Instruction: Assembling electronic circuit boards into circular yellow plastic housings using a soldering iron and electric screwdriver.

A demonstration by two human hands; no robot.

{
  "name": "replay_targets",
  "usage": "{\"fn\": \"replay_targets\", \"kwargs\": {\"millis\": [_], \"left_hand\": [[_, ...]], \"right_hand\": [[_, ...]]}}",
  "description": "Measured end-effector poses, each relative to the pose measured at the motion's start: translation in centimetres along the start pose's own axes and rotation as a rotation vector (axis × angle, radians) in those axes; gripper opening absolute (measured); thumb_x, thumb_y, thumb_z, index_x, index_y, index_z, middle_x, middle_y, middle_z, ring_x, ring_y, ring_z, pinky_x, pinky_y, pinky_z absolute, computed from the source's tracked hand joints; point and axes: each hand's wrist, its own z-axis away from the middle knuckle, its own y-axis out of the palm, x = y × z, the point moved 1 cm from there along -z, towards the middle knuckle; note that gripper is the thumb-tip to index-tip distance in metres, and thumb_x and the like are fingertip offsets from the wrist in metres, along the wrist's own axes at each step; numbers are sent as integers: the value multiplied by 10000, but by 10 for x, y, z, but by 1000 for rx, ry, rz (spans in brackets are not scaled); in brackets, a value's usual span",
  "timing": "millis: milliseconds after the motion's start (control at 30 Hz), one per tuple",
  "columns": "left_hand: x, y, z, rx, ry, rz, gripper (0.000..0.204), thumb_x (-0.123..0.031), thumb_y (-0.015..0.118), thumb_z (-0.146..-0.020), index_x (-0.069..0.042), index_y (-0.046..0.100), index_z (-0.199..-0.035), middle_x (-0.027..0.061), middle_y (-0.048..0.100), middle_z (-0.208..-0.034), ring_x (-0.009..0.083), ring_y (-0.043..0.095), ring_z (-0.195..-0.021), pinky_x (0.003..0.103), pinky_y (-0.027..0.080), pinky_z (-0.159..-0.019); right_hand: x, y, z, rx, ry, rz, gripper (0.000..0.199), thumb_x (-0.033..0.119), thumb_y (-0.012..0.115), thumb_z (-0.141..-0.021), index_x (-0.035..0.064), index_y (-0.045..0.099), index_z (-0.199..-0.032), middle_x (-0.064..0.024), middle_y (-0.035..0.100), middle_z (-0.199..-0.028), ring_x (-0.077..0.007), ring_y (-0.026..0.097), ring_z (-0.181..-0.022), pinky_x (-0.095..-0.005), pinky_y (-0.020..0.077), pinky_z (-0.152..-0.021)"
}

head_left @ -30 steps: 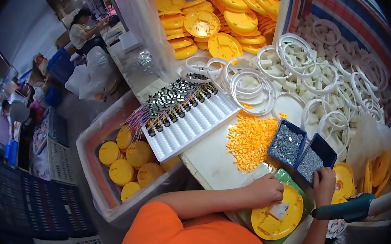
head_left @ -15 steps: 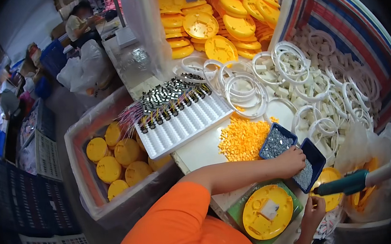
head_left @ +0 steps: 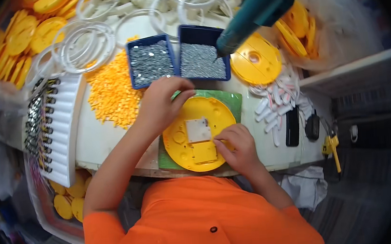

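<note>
- Half a second ago the left hand (head_left: 158,104) was over the blue trays; now it is back above the upper left edge of the yellow disc (head_left: 179,151), with thumb and forefinger curled close together.
- The right hand (head_left: 239,147) has moved from below the trays to the disc's right side, its thumb and fingertips nearly meeting over the disc, close to the white square piece (head_left: 198,130).
- I cannot tell whether either hand pinches anything (a small metal bit would be hidden at this size).
- To judge from this, attention has returned from the supplies to the disc, which lies on a green pad (head_left: 233,102) at the worktop's (head_left: 103,145) near edge.
- The disc looks like smooth, glossy moulded plastic, round, with raised bosses and a rectangular panel (head_left: 204,152) below the white piece.
- Beyond it, the left tray (head_left: 146,41) holds coarse, glinting metal bits, the right tray (head_left: 201,32) finer grey ones.
- Orange chips (head_left: 114,89) lie in a loose, grainy heap beside pale, thin rings (head_left: 85,48).
- A teal driver (head_left: 256,15) hangs over the right tray, its tip pointing down.
</note>
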Motion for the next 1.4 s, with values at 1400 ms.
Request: {"fn": "replay_targets", "kwargs": {"millis": [1400], "left_hand": [[-28, -1, 74, 291, 121, -77, 212, -179, 811, -753, -113, 632, -845, 36, 650, -1040, 259, 614, -978, 395, 459, -847]], "right_hand": [[-13, -34, -37, -163, -203, 90, 127, -33, 702, -831, 5, 699, -951, -124, 699, -860, -284, 684, -803, -361, 535, -739]]}}
